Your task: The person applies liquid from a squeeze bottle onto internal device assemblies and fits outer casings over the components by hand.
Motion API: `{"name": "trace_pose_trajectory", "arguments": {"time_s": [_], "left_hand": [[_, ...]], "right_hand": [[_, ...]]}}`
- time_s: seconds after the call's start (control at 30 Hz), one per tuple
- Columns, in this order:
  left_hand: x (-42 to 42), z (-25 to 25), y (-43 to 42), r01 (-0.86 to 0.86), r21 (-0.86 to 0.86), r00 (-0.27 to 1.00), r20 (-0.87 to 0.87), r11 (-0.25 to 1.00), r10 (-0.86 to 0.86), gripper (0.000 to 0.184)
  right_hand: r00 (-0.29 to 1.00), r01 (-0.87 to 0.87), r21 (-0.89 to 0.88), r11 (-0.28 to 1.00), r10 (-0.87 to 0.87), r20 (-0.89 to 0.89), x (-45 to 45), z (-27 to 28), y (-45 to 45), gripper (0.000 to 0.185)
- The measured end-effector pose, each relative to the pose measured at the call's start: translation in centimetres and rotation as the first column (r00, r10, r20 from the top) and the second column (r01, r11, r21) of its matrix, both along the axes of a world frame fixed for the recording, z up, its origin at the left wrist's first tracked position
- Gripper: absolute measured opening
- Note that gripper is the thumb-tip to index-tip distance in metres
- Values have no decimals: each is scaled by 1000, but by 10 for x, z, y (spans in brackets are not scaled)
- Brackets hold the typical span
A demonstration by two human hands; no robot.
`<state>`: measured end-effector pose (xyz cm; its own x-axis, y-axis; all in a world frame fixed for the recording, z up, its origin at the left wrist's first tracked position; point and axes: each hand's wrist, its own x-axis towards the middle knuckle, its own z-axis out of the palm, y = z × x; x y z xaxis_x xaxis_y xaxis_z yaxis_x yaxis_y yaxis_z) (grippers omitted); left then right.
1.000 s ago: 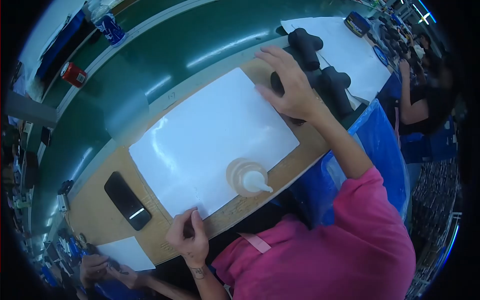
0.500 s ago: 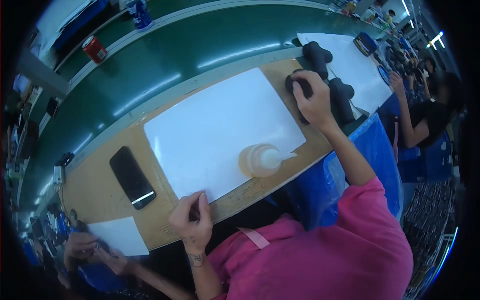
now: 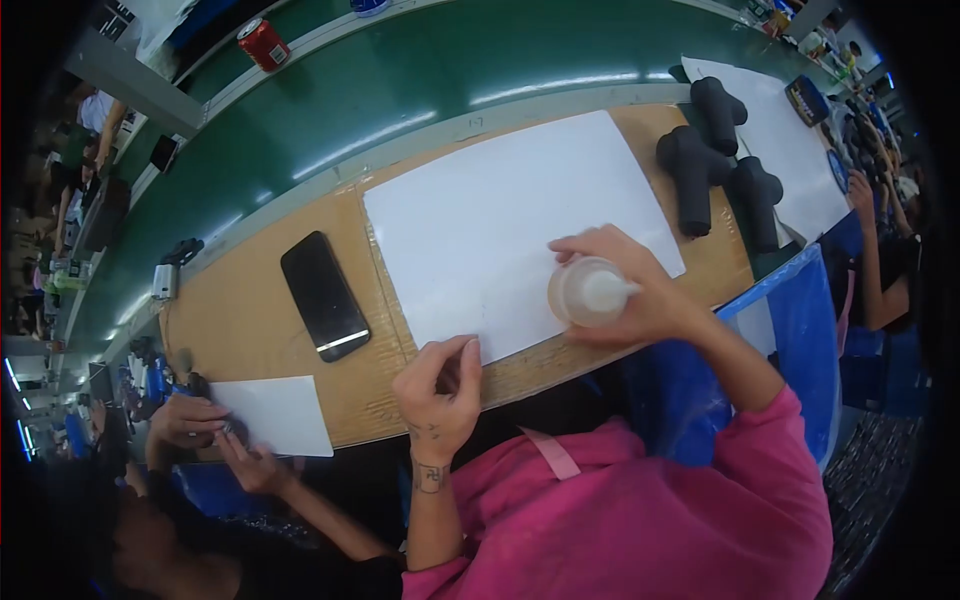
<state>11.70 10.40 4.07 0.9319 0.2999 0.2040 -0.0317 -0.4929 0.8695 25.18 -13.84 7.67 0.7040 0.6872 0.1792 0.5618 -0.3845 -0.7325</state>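
A translucent bottle (image 3: pixel 590 291) with a pale, pointed nozzle stood at the near edge of a large white sheet (image 3: pixel 520 215), toward its right-hand corner, on a brown board (image 3: pixel 240 305). The right hand (image 3: pixel 630 290) curved around the bottle, fingers and thumb apart on opposite sides; whether they were clamped on it could not be told. At the sheet's near left corner, the left hand (image 3: pixel 443 388) was curled, the tips of thumb and forefinger together, its tattooed wrist below. A black phone (image 3: pixel 325 297) lay on the board left of the large sheet. Farther left, beside a smaller white sheet (image 3: pixel 275 415), a co-worker's two hands (image 3: pixel 220 440) met around a small dark item, too indistinct to identify. Beyond the large sheet's right side, a dark T-shaped piece (image 3: pixel 692 180) lay on the board, with two similar dark pieces (image 3: pixel 758 200) just to its right. Paper (image 3: pixel 785 145) bearing a dark blue container (image 3: pixel 806 101) covered part of the green table (image 3: pixel 400 95) farther right. A red can (image 3: pixel 263 45) stood at the table's far side, while blue plastic (image 3: pixel 790 330) hung beside the board's right end, near the pink sleeve (image 3: pixel 765 430) of the right arm.
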Motion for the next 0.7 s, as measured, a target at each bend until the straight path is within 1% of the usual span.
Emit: {"name": "trace_pose_trajectory", "arguments": {"time_s": [0.1,0.13,0.23,0.27,0.37,0.4,0.47,0.5,0.53,0.6,0.63,0.67,0.7], "left_hand": [[-2,1,-2,-20,17,1000,-4,1000,20,4],[-2,1,-2,-26,15,1000,-6,1000,26,5],[-4,0,-5,-49,27,999,-10,998,49,7],[-4,0,-6,-62,22,998,-1,998,62,7],[-1,-4,-8,-73,20,997,5,997,73,7],[-2,-5,-8,-75,19,997,-5,997,75,7],[-2,-5,-6,-72,33,997,-5,997,72,7],[-3,-4,-7,-71,47,997,-11,996,71,6],[-4,-4,-7,-72,63,997,-12,995,73,5],[-3,0,-8,-79,103,997,15,991,78,5],[-3,1,-10,-79,124,997,1,989,80,5],[-4,2,-12,-88,140,996,-5,986,90,6],[-5,2,-12,-112,154,994,36,982,108,6]], "right_hand": [[996,37,22,999,-39,83,15,-22,25,60],[996,28,38,999,-31,80,17,-24,28,60],[988,139,96,986,-145,53,18,-33,29,62],[987,144,108,984,-150,50,17,-35,28,62],[978,191,267,945,-160,-133,14,-39,21,66],[977,198,276,941,-166,-135,15,-39,19,66],[917,316,475,821,-136,-376,19,-38,16,68],[872,381,554,740,-89,-481,23,-36,15,69],[878,376,571,730,-83,-472,26,-35,13,69],[797,464,516,720,-85,-598,35,-32,7,70],[755,496,489,718,-78,-651,40,-31,4,70],[777,469,520,714,-54,-627,42,-33,3,70],[774,458,471,754,-78,-628,40,-36,2,73]]}}
